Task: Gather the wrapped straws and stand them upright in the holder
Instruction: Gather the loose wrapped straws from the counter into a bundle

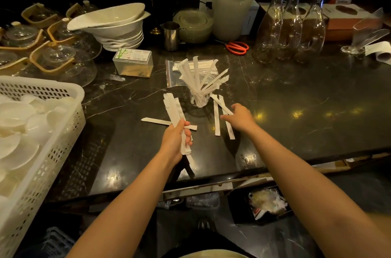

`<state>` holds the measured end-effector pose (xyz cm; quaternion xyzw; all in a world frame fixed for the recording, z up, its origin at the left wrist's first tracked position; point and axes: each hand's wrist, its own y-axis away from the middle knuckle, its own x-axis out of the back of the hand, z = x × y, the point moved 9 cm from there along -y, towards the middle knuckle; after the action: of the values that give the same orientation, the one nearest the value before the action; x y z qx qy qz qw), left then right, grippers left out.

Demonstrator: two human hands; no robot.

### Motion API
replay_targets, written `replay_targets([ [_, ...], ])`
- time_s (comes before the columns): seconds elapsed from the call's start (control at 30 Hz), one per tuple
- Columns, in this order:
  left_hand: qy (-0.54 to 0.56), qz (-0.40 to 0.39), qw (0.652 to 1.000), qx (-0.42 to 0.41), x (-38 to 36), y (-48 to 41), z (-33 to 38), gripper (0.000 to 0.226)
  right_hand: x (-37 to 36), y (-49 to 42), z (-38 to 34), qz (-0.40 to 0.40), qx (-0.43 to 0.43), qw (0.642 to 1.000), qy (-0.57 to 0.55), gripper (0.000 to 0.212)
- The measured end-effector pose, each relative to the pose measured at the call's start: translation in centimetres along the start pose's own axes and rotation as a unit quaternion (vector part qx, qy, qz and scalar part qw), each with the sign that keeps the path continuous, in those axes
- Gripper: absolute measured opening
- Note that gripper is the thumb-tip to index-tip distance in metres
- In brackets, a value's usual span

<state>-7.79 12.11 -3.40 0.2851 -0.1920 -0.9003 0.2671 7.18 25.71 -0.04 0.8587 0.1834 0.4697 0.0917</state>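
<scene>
Gripping a bundle of wrapped straws (pixel 175 109) just left of frame centre, the left hand (pixel 174 141) is clenched around their lower third, tips fanning up and away; the bundle's loose lower ends are hanging below the fist, so a slack grip is risking one sliding out onto the counter (pixel 296 114).

Reaching in from the right, the right hand (pixel 239 119) is hovering spread and empty over the loose straws (pixel 222 118), fingertips just at them (contact cannot be told). These are lying flat and close together; pinching them off a slick stone top is likely to push them along rather than lift them.

Lying crosswise under the bundle, the single straw (pixel 156 121) is partly hidden by the fist and is easily overlooked.

Standing just beyond both hands, at frame centre, the holder (pixel 200 98) (a small clear glass) is already carrying several straws splayed wide. Judged risk: it is looking light and top-heavy, so a bundle pushed in at an angle, or a knuckle brushing the leaning straws, is liable to tip it.

Lying behind the holder, the zip bag (pixel 172 73) is holding more straws.
</scene>
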Motion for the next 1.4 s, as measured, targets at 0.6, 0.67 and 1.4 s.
replay_targets([
  [0.6, -0.071, 0.030, 0.997, -0.013, -0.4, -1.6, 0.2, 0.026, -2.5, -2.6, -2.7, -0.010, 0.025, 0.977, 0.213, 0.037],
  [0.67, -0.073, 0.030, 0.997, -0.011, -0.5, -1.6, 0.0, 0.026, -2.2, -2.3, -2.8, -0.007, 0.033, 0.974, 0.223, 0.033],
  [1.4, -0.067, 0.054, 0.996, -0.007, -1.2, -1.9, -1.1, 0.024, -0.8, -1.6, -1.0, -0.093, 0.047, 0.968, 0.229, 0.024],
])
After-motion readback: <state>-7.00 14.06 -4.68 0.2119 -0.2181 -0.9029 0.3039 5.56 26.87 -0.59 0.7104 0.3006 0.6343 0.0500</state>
